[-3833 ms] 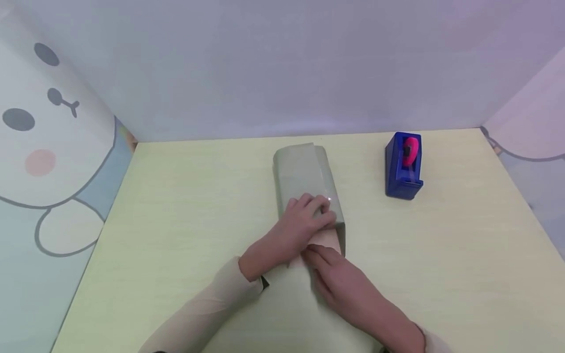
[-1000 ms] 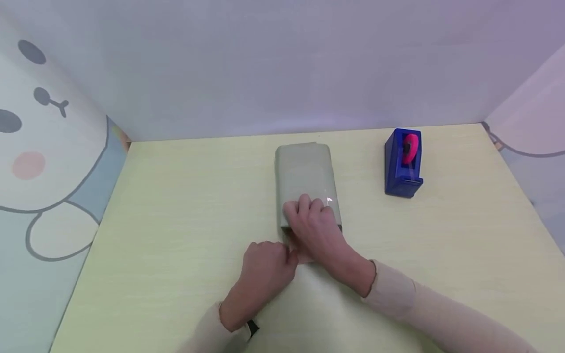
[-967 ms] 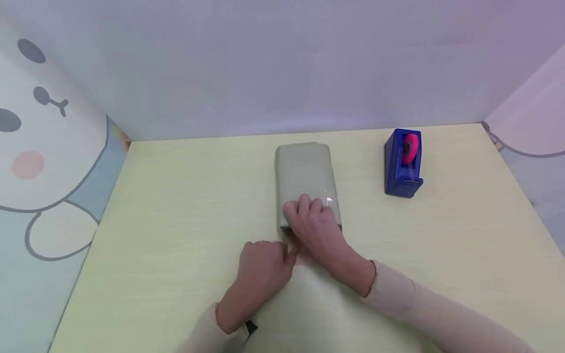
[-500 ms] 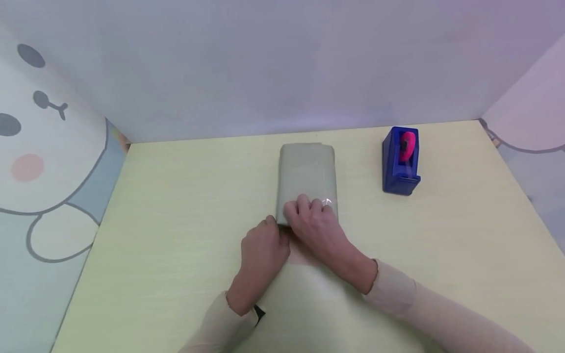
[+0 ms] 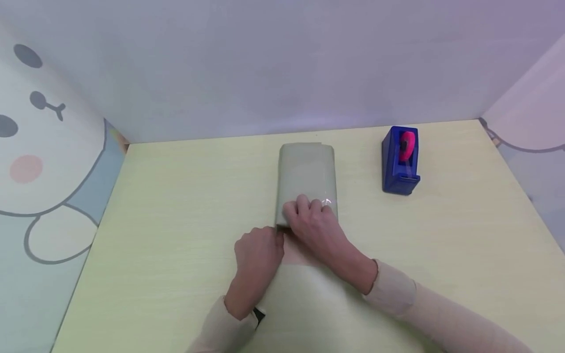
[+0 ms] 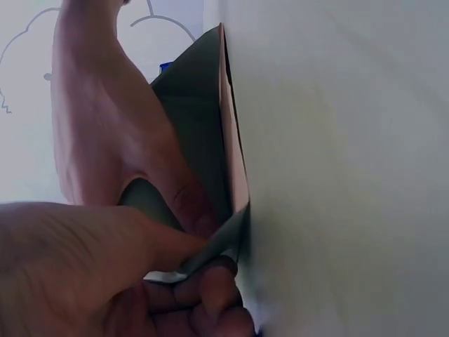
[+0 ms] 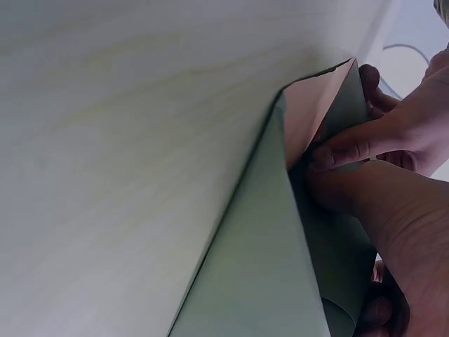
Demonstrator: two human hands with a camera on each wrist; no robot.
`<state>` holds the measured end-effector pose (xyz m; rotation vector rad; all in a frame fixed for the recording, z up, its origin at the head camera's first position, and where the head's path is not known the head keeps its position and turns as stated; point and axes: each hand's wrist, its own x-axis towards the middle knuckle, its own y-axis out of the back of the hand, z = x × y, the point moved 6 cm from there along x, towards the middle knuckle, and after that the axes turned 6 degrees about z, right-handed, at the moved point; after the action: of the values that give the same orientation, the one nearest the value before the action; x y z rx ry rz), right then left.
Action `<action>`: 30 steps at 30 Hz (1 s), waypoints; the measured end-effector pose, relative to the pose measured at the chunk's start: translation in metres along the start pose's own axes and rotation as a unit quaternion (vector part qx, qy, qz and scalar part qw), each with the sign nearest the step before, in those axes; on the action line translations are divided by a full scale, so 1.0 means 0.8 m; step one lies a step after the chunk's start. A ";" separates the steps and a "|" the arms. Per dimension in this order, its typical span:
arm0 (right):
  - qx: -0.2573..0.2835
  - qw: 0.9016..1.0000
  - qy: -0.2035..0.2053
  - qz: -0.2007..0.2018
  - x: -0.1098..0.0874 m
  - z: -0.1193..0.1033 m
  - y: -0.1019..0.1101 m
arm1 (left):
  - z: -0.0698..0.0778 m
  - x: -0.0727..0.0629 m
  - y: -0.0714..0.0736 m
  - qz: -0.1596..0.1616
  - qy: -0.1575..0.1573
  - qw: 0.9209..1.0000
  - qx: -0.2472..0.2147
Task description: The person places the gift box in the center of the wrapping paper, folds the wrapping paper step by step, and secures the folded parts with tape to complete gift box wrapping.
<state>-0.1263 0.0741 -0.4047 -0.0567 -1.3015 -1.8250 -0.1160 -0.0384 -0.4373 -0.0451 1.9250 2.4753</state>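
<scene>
A parcel (image 5: 307,171) in grey-green wrapping paper lies on the table, its near end unclosed. The paper's pink inner side (image 5: 296,252) shows there as a flap flat on the table, also as a pink strip (image 7: 305,116) in the right wrist view. At the near left corner my left hand (image 5: 259,252) pinches a folded edge of the wrapping paper (image 6: 228,235) between thumb and fingers. My right hand (image 5: 315,230) grips the parcel's near end, fingers curled over the top and thumb down against the end. Part of that end is hidden behind the hands.
A blue tape dispenser (image 5: 399,162) with a pink roll core stands to the right of the parcel. The pale yellow table (image 5: 190,206) meets a grey wall (image 5: 282,68) at the back. A cartoon-printed panel (image 5: 62,162) borders the left side.
Since the oldest frame, the left hand has gone from the parcel's top to its near left corner, and the right hand onto its top. Lately the left hand shifted slightly up with the paper edge.
</scene>
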 end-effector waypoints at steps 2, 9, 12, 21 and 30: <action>-0.001 1.000 0.001 0.001 0.000 0.000 0.000 | -0.001 0.001 0.002 0.011 -0.008 1.000 -0.005; 0.007 1.000 0.003 -0.011 0.000 0.000 -0.001 | 0.005 0.007 0.001 0.046 -0.028 0.998 -0.039; 0.010 1.000 0.007 -0.017 0.000 0.000 -0.001 | 0.008 0.010 0.001 0.043 -0.021 0.997 -0.055; 0.052 0.998 0.007 -0.034 -0.001 0.003 0.001 | 0.008 0.008 0.003 0.062 -0.015 0.996 -0.057; 0.052 0.997 0.013 -0.054 -0.004 0.005 0.001 | 0.008 0.009 0.002 0.055 -0.004 0.996 -0.066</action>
<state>-0.1252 0.0790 -0.4042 0.0947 -1.4020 -1.8383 -0.1230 -0.0324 -0.4345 0.0725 1.8037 2.6654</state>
